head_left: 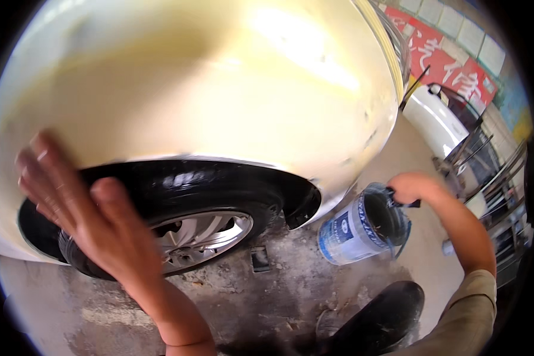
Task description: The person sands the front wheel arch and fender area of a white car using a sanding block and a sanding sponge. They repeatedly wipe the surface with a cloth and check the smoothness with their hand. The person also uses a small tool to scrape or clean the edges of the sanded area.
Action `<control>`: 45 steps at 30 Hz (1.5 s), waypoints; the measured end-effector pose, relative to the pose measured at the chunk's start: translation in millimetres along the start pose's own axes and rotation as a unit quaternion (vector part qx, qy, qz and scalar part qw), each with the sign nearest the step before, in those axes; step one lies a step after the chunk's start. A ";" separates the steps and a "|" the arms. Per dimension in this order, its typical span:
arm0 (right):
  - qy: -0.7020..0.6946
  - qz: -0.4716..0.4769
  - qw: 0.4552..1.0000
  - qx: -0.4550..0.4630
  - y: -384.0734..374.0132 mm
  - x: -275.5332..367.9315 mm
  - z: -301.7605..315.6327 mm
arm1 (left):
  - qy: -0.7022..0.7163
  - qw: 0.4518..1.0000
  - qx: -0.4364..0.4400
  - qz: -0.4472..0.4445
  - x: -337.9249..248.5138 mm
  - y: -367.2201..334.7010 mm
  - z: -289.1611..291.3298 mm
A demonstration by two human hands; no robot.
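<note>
A pale cream car panel [178, 101] with matte, patchy paint curves over a black tire and silver alloy wheel [213, 237]. My left hand [92, 213] is open, its fingers stretched and slightly blurred, in front of the panel by the left end of the wheel arch. Whether it touches the panel I cannot tell. At right, my right hand [410, 187] is closed on a small black block [410, 204] at the rim of a blue and white bucket [350, 232]. Its fingertips are partly hidden. The bucket holds dark liquid and appears tilted.
A small dark block [260, 259] lies on the stained concrete floor [219, 302] below the wheel. My dark-clad knee [380, 320] is near the bucket. Farther right are a white car part [436, 121], a metal rack [498, 196] and a red sign [436, 56].
</note>
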State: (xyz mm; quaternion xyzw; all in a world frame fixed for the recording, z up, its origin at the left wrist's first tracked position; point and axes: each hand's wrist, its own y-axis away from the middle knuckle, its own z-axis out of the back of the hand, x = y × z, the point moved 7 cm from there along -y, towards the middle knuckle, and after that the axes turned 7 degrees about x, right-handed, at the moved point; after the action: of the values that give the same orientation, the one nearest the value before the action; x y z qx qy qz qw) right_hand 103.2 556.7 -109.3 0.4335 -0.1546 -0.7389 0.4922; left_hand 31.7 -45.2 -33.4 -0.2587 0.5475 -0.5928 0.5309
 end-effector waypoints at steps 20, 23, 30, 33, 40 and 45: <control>-0.185 0.535 0.801 -0.194 94.3 306.7 69.5 | 0.415 0.850 0.289 -0.145 -82.1 101.9 -30.6; -0.256 0.578 0.757 -0.164 116.0 294.3 94.3 | 0.421 0.833 0.358 0.029 -49.2 102.0 -43.3; -0.348 0.637 0.670 -0.156 128.2 261.6 102.0 | 0.506 0.699 0.490 0.122 -85.7 102.6 -34.9; -0.348 0.660 0.635 -0.204 130.9 242.5 100.2 | 0.437 0.752 0.485 0.091 -102.1 97.2 -28.2; -0.377 0.687 0.572 -0.241 125.7 209.4 102.9 | 0.461 0.778 0.427 0.016 -134.3 76.9 -32.7; -0.377 0.664 0.594 -0.252 122.8 200.9 99.8 | 0.483 0.772 0.411 0.046 -144.4 86.2 -38.0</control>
State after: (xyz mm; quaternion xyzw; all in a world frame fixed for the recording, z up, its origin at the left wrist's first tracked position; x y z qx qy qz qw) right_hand 68.9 306.5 -69.4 -0.2479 -0.3790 -0.3144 0.8343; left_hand 71.4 114.9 -83.6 0.3298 0.4472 -0.7831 0.2792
